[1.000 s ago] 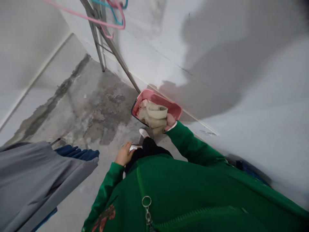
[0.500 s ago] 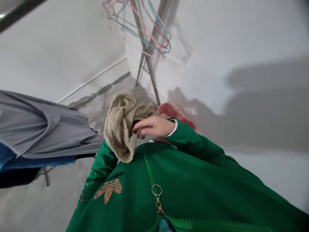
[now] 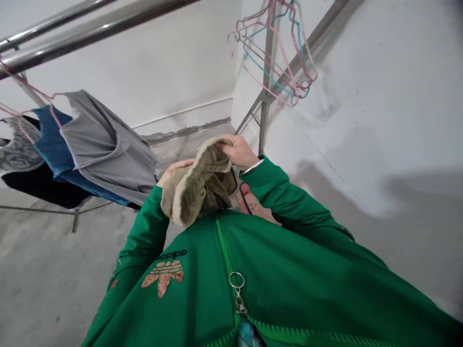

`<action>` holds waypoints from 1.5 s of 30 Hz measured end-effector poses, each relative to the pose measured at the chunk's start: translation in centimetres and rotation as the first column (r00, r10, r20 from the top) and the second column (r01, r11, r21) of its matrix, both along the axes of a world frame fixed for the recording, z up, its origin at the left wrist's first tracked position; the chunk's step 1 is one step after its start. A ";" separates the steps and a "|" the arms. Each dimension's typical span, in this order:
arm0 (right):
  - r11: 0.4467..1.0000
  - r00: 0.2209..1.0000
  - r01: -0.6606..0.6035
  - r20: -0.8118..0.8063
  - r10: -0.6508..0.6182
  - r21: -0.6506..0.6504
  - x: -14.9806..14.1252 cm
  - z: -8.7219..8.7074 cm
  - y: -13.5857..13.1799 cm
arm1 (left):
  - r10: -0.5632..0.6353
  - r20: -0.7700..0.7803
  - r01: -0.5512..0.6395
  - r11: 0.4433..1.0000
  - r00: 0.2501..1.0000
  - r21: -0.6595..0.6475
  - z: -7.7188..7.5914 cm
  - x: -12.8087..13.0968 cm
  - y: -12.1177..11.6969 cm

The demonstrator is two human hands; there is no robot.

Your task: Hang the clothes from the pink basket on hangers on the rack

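In front of my chest is a bunched khaki garment (image 3: 202, 188) with a pale, gathered elastic waistband that gapes toward me. My right hand (image 3: 240, 152) is closed on the far right edge of that waistband, thumb inside the opening. On the garment's left side, my left hand (image 3: 176, 168) is wrapped round the cloth; its fingertips are hidden behind the folds. Whether the garment is trousers, shorts or a skirt cannot be made out.
At the left, a grey garment (image 3: 108, 144), a blue one (image 3: 54, 132) and a patterned top (image 3: 20, 144) hang below metal rails (image 3: 90, 31). Pink and blue hangers (image 3: 278, 58) hang by the rack's leg (image 3: 263, 125) near the wall corner. Something pink (image 3: 258, 207) lies low behind my right sleeve.
My right hand has gone from loose beside the cloth to gripping its waistband. The garment has turned so its opening shows. My view has tilted up, bringing rails and hanging clothes into sight.
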State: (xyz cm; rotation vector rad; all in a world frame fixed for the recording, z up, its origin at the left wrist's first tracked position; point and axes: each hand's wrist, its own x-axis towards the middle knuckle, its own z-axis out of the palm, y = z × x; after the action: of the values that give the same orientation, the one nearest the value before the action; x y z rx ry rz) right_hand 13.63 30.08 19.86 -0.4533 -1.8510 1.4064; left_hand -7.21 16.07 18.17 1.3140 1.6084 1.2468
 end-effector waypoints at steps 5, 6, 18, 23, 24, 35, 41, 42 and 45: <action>0.981 0.979 0.184 -0.100 -0.177 0.066 -2.7 1.8 0.3 | 0.226 -0.028 -0.217 0.958 0.974 0.187 2.0 -1.9 0.1; 0.978 0.979 0.191 -0.085 -0.183 0.087 -3.2 2.2 0.1 | 0.217 -0.098 -0.190 0.954 0.971 0.234 2.3 -1.1 0.0; 0.935 0.988 0.151 -0.031 -0.150 0.320 -1.4 4.2 1.0 | 0.440 -0.523 -0.357 0.898 0.730 0.256 0.9 -4.9 2.4; 0.813 0.861 0.290 0.233 -0.452 0.505 -0.8 2.8 1.2 | 0.615 -0.232 -0.506 0.768 0.754 0.391 2.9 -5.3 3.2; 0.785 0.783 0.283 0.340 -0.521 0.551 -0.9 2.4 1.1 | 0.600 -0.182 -0.506 0.773 0.779 0.384 3.2 -4.9 3.4; 0.836 0.599 0.244 0.601 -0.529 0.492 1.0 0.6 3.2 | 0.186 -0.825 -0.169 0.979 0.533 0.112 4.8 -3.7 1.6; 0.860 0.671 0.292 0.551 -0.495 0.418 2.2 0.4 4.2 | 0.214 -0.881 -0.177 0.972 0.421 0.152 3.6 -4.6 1.0; 0.861 0.662 0.288 0.562 -0.495 0.419 2.1 0.2 4.3 | 0.203 -0.835 -0.175 0.976 0.512 0.130 3.4 -4.4 1.1; 0.883 0.659 0.207 0.607 -0.443 0.420 2.1 -0.1 4.7 | 0.162 -0.513 -0.179 0.984 0.843 0.018 2.9 -2.7 1.4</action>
State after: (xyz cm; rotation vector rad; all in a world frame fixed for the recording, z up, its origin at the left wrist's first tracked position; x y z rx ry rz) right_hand 15.69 34.73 19.75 -1.2148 -2.3637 0.6820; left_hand -9.94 17.50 21.10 1.6051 2.1481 1.0104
